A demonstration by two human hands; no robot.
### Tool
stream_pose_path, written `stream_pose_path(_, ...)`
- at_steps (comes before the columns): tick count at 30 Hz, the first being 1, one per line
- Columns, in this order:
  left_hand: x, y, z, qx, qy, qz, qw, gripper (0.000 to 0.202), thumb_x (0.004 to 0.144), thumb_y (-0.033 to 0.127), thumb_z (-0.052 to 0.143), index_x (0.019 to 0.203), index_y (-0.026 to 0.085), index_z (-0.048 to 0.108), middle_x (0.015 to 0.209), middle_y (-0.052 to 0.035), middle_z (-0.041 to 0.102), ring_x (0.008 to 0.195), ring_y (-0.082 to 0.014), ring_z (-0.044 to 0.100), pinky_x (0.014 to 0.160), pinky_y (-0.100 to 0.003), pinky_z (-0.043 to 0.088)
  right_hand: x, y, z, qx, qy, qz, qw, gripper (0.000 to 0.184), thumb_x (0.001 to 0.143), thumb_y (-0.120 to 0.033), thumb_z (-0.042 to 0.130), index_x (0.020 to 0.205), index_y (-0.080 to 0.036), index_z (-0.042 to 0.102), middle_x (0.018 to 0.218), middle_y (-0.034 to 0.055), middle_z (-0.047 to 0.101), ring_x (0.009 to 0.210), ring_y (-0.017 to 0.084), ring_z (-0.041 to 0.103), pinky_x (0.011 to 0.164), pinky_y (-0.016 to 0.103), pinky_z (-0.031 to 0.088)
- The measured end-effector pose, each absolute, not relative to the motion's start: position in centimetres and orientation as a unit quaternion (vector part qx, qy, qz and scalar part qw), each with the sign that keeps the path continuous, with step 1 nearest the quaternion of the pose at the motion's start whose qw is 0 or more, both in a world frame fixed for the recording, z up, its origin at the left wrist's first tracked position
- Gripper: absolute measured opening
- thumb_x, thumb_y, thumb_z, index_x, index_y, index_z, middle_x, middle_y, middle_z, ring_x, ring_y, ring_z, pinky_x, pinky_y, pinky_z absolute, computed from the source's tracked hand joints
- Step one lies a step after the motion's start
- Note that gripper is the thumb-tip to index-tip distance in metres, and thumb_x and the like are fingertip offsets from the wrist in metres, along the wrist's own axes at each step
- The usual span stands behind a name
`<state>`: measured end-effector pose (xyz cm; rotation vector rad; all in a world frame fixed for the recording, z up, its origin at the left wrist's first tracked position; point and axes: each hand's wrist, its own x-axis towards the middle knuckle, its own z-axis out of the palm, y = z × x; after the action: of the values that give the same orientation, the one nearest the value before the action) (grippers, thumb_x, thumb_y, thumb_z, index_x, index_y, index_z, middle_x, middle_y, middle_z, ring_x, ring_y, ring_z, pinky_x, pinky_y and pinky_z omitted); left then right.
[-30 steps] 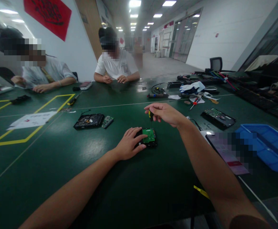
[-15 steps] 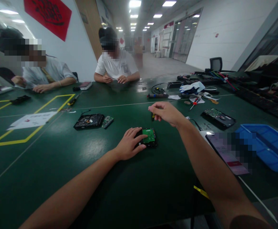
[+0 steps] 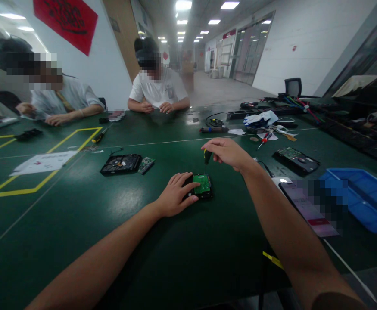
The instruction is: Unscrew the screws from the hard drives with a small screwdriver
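A hard drive lies on the green table, its green circuit board facing up. My left hand steadies it from the left, with the thumb along the near side and a finger reaching over the board. In my right hand is a screwdriver with a black and yellow handle, gripped between the fingers. Its shaft points straight down at the far right corner of the drive. Whether the tip sits in a screw is too small to tell.
An opened drive case and a loose circuit board lie to the left. Rightward are another hard drive, a phone and a blue tray. A red screwdriver lies farther back. Two people sit across the table.
The screwdriver's handle has turned in my right hand's fingers, and more of it shows now. My left hand and the hard drive have stayed put.
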<state>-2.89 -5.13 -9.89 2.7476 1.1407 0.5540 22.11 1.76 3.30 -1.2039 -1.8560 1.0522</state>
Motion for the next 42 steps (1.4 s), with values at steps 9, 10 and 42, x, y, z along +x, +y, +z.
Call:
stream_pose_path(9, -2.90, -5.20, -9.74, 0.907, 0.374, 0.186, 0.057, 0.053, 0.103, 0.056, 0.049, 0.149, 0.030, 0.054, 0.164, -0.0114, 0.036, 0.150, -0.0363, 0.034, 0.124, -0.060, 0.026, 22.14, 2.00, 2.57, -0.477, -0.734, 0.367, 0.314, 0.044, 0.085, -0.064, 0.072, 0.082, -0.021, 0.063, 0.069, 0.0058, 0.069, 0.058, 0.016, 0.058, 0.054, 0.031, 0.043)
stream_pose_path(10, -2.89, -5.18, -9.73, 0.907, 0.373, 0.187, 0.056, 0.053, 0.103, 0.056, 0.049, 0.149, 0.030, 0.054, 0.164, -0.0112, 0.036, 0.150, -0.0361, 0.034, 0.124, -0.060, 0.026, 22.14, 1.96, 2.54, -0.478, -0.738, 0.362, 0.311, 0.046, 0.085, -0.066, 0.071, 0.082, -0.021, 0.063, 0.068, 0.0058, 0.069, 0.058, 0.016, 0.058, 0.053, 0.031, 0.042)
stream_pose_path(42, -2.87, -5.16, -9.69, 0.906, 0.375, 0.188, 0.054, 0.053, 0.103, 0.056, 0.049, 0.147, 0.029, 0.056, 0.163, -0.0116, 0.037, 0.150, -0.0359, 0.035, 0.124, -0.060, 0.027, 22.13, 2.17, 2.55, -0.496, -0.759, 0.260, 0.333, 0.042, 0.081, -0.061, 0.078, 0.081, -0.022, 0.063, 0.085, 0.0066, 0.068, 0.075, 0.020, 0.059, 0.062, 0.033, 0.043)
